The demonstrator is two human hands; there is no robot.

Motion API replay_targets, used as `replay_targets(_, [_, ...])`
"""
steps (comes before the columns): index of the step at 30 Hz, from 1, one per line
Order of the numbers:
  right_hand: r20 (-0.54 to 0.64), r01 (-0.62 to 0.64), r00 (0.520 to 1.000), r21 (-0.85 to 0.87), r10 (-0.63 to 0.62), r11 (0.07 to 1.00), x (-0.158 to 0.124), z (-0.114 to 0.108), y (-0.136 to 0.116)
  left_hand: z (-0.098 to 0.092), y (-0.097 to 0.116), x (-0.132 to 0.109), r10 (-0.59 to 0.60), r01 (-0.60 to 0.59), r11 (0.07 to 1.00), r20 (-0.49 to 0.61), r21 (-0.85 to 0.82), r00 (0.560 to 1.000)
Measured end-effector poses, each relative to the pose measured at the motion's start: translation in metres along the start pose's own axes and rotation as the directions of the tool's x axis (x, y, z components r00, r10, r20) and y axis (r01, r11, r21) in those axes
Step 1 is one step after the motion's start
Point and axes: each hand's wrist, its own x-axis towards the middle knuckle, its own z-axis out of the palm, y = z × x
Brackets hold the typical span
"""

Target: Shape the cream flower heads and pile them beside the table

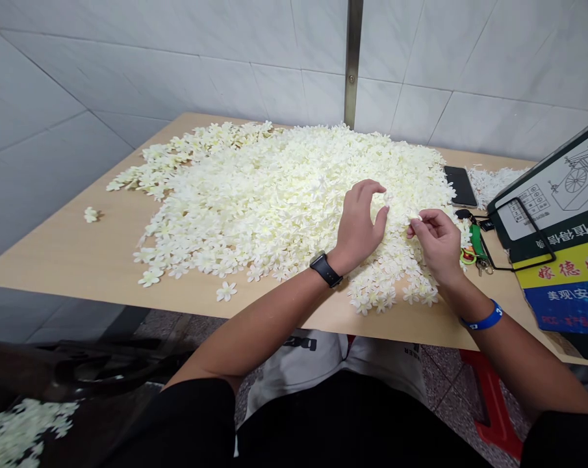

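Observation:
A wide heap of small white fabric flowers [274, 188] covers the wooden table [79, 253]. My left hand [359, 224], with a black watch on its wrist, hovers over the heap's right part, fingers curled and thumb reaching toward a petal at the fingertips. Just to its right, my right hand [437, 242], wearing a blue wristband, pinches a small white flower between thumb and fingers. The two hands are close together but apart.
A black phone [460, 185] lies at the heap's right edge, with keys on a green strap [476, 244] beside it. Printed cardboard boxes [561, 260] fill the table's right end. A single flower [89, 214] lies apart at left. More flowers [21, 426] sit below left.

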Motion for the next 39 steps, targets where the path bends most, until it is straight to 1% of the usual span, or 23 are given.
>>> replay_targets(2, [-0.001, -0.011, 1.000, -0.004, 0.011, 1.000, 0.000, 0.000, 0.000, 0.001, 0.001, -0.002, 0.071, -0.070, 0.997, 0.017, -0.011, 0.997])
replay_targets(4, [0.013, -0.015, 1.000, -0.007, 0.015, 1.000, -0.001, 0.000, 0.000, 0.003, 0.001, -0.004, 0.135, -0.131, 0.990, 0.077, -0.049, 0.988])
replay_targets(6, [0.038, -0.008, 0.999, -0.012, 0.009, 1.000, -0.001, -0.001, 0.000, 0.005, 0.001, -0.006, 0.171, -0.161, 0.983, 0.121, -0.091, 0.978])
replay_targets(7, [0.050, -0.005, 0.999, -0.014, 0.006, 1.000, -0.002, -0.001, 0.000, 0.006, 0.001, -0.007, 0.177, -0.164, 0.981, 0.123, -0.106, 0.977])
replay_targets(12, [0.079, -0.018, 0.997, -0.003, 0.018, 1.000, -0.002, 0.000, -0.001, 0.007, -0.002, -0.007, 0.169, -0.158, 0.978, 0.072, -0.133, 0.983])
replay_targets(16, [0.074, -0.018, 0.997, -0.014, 0.019, 1.000, -0.003, 0.001, -0.001, 0.004, 0.000, -0.005, 0.163, -0.148, 0.979, 0.104, -0.138, 0.981])
replay_targets(19, [0.070, -0.011, 0.997, -0.024, 0.013, 1.000, -0.003, 0.001, -0.001, 0.002, 0.001, -0.003, 0.100, -0.086, 0.990, 0.120, -0.116, 0.988])
replay_targets(23, [0.051, -0.007, 0.999, -0.021, 0.008, 1.000, -0.002, 0.001, 0.000, -0.001, -0.002, 0.002, 0.015, -0.013, 0.999, 0.071, -0.035, 0.997])
replay_targets(27, [0.019, -0.021, 1.000, -0.023, 0.021, 1.000, -0.001, 0.001, 0.001, -0.004, -0.004, 0.004, 0.038, -0.039, 0.999, 0.020, 0.030, 0.999])
replay_targets(29, [0.004, -0.029, 1.000, -0.018, 0.029, 0.999, 0.000, 0.001, 0.002, -0.003, -0.003, 0.002, 0.054, -0.055, 0.998, 0.036, 0.031, 0.998])
replay_targets(31, [0.002, -0.029, 1.000, -0.011, 0.029, 1.000, 0.000, 0.000, 0.002, 0.000, 0.000, -0.001, 0.077, -0.077, 0.997, 0.087, 0.001, 0.993])
replay_targets(34, [0.047, -0.020, 0.999, 0.015, 0.020, 1.000, 0.000, -0.001, 0.002, 0.004, 0.002, -0.006, 0.111, -0.101, 0.993, 0.160, -0.068, 0.981])
replay_targets(39, [0.099, -0.029, 0.995, 0.027, 0.026, 0.999, -0.001, -0.001, 0.001, 0.004, 0.002, -0.006, 0.111, -0.102, 0.992, 0.125, -0.081, 0.986])
